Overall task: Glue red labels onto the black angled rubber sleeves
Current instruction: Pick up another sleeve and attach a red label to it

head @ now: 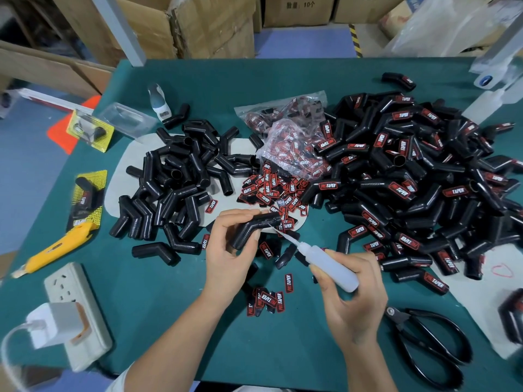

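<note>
Sleeve [256,229] is gripped above the desk [169,292] by the left hand [226,250]; glue bottle [331,267] (right hand [353,301] wrapped round it) is aimed at its upper arm. Gluing seems underway; a label [288,282] is needed next.

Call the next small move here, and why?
Probably squeeze glue onto the black angled rubber sleeve: the left hand grips it unlabelled, and the right hand holds the translucent plastic glue bottle with its nozzle tip at the sleeve's upper end.
</note>
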A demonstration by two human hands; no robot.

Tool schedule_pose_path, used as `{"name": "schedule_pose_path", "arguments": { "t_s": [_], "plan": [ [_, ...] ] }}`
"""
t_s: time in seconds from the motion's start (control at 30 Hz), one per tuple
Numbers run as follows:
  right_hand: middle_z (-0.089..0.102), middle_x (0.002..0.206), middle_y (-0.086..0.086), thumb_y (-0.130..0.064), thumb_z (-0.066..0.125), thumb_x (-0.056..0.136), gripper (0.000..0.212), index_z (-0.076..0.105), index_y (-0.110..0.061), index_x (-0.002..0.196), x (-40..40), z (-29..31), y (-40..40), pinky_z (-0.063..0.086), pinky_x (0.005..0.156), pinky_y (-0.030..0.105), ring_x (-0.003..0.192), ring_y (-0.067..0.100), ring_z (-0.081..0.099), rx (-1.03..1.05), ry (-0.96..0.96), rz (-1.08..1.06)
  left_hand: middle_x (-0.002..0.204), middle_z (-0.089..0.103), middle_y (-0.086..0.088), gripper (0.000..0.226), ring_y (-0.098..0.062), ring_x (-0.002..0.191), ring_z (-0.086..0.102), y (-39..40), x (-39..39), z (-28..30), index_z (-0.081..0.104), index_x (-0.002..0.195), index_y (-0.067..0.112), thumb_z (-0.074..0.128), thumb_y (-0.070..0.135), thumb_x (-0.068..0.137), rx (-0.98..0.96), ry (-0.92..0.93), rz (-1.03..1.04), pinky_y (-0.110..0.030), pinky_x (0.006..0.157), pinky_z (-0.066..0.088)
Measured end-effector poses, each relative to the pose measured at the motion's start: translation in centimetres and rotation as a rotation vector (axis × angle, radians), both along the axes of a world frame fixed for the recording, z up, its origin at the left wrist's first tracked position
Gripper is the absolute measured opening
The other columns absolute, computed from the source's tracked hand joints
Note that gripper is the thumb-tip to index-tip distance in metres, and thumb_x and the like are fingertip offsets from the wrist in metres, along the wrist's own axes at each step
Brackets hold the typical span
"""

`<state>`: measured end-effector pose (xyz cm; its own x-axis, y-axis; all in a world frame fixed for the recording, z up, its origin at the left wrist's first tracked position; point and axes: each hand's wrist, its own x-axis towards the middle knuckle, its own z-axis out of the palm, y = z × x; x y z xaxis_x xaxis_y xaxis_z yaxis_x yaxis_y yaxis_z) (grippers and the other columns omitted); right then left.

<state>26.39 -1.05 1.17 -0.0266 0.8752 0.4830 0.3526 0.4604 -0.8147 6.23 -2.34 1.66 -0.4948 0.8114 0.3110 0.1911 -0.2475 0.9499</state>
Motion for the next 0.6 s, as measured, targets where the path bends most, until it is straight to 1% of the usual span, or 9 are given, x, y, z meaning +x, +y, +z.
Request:
{"name": "schedule_pose_path", "arguments": {
  "t_s": [0.07, 0.13, 0.23, 0.27, 0.33, 0.43, 0.6],
  "plan": [
    [0.067, 0.098, -0.005, -0.040, 0.070, 0.098, 0.022, 0.065, -0.025, 0.114, -0.12, 0.02, -0.02, 0.044, 0.080, 0.019, 0.092, 0.010, 0.058, -0.001, 0.005, 0.007, 0.118, 0.068, 0.012, 0.053, -0.018, 0.118, 0.066, 0.04, -0.01, 0.00, 0.064, 0.116, 0.044, 0.070, -0.002, 0.091, -0.003, 0.005, -0.001, -0.025, 0.103, 0.049],
    [0.066, 0.102, -0.009, -0.036, 0.072, 0.095, 0.022, 0.065, -0.026, 0.114, -0.29, 0.01, -0.08, 0.044, 0.080, 0.017, 0.092, 0.008, 0.058, 0.003, -0.003, 0.015, 0.118, 0.068, 0.009, 0.046, -0.020, 0.118, 0.066, 0.01, 0.01, -0.01, 0.064, 0.116, 0.043, 0.070, 0.004, 0.092, -0.002, -0.003, -0.002, -0.026, 0.103, 0.049],
    [0.068, 0.099, -0.005, -0.035, 0.072, 0.096, 0.022, 0.065, -0.025, 0.114, -0.08, -0.05, -0.03, 0.043, 0.080, 0.016, 0.093, 0.007, 0.057, 0.004, 0.001, 0.007, 0.119, 0.068, 0.007, 0.040, -0.022, 0.118, 0.066, -0.06, 0.07, -0.04, 0.064, 0.116, 0.043, 0.069, 0.011, 0.092, -0.013, -0.009, -0.004, -0.029, 0.104, 0.050],
    [0.068, 0.099, -0.004, -0.035, 0.072, 0.096, 0.022, 0.065, -0.024, 0.114, -0.01, -0.07, -0.02, 0.043, 0.080, 0.017, 0.094, 0.008, 0.057, 0.002, 0.005, 0.004, 0.119, 0.068, 0.006, 0.040, -0.022, 0.118, 0.066, -0.08, 0.05, -0.06, 0.064, 0.116, 0.043, 0.069, 0.011, 0.093, -0.014, -0.013, -0.001, -0.029, 0.104, 0.050],
    [0.068, 0.102, -0.008, -0.031, 0.074, 0.093, 0.023, 0.066, -0.025, 0.114, -0.07, -0.01, -0.05, 0.043, 0.080, 0.018, 0.093, 0.008, 0.057, 0.003, 0.014, 0.010, 0.119, 0.068, 0.004, 0.040, -0.022, 0.118, 0.066, -0.06, 0.00, -0.14, 0.064, 0.116, 0.043, 0.069, 0.011, 0.093, -0.009, -0.024, -0.002, -0.028, 0.104, 0.050],
    [0.066, 0.105, -0.012, -0.028, 0.074, 0.090, 0.025, 0.065, -0.026, 0.113, -0.37, 0.10, -0.15, 0.043, 0.081, 0.017, 0.093, 0.006, 0.058, 0.013, 0.001, 0.023, 0.119, 0.067, 0.007, 0.041, -0.021, 0.118, 0.066, 0.04, -0.02, -0.21, 0.064, 0.117, 0.043, 0.068, 0.010, 0.093, -0.004, -0.016, -0.005, -0.026, 0.104, 0.049],
    [0.067, 0.094, 0.001, -0.025, 0.075, 0.089, 0.022, 0.067, -0.020, 0.109, 0.23, 0.10, 0.08, 0.046, 0.078, 0.020, 0.091, 0.010, 0.058, 0.006, 0.000, -0.017, 0.119, 0.067, 0.012, 0.042, -0.018, 0.118, 0.066, 0.01, -0.12, 0.01, 0.063, 0.117, 0.044, 0.069, 0.011, 0.093, -0.009, -0.006, 0.002, -0.025, 0.103, 0.049]
  ]
}}
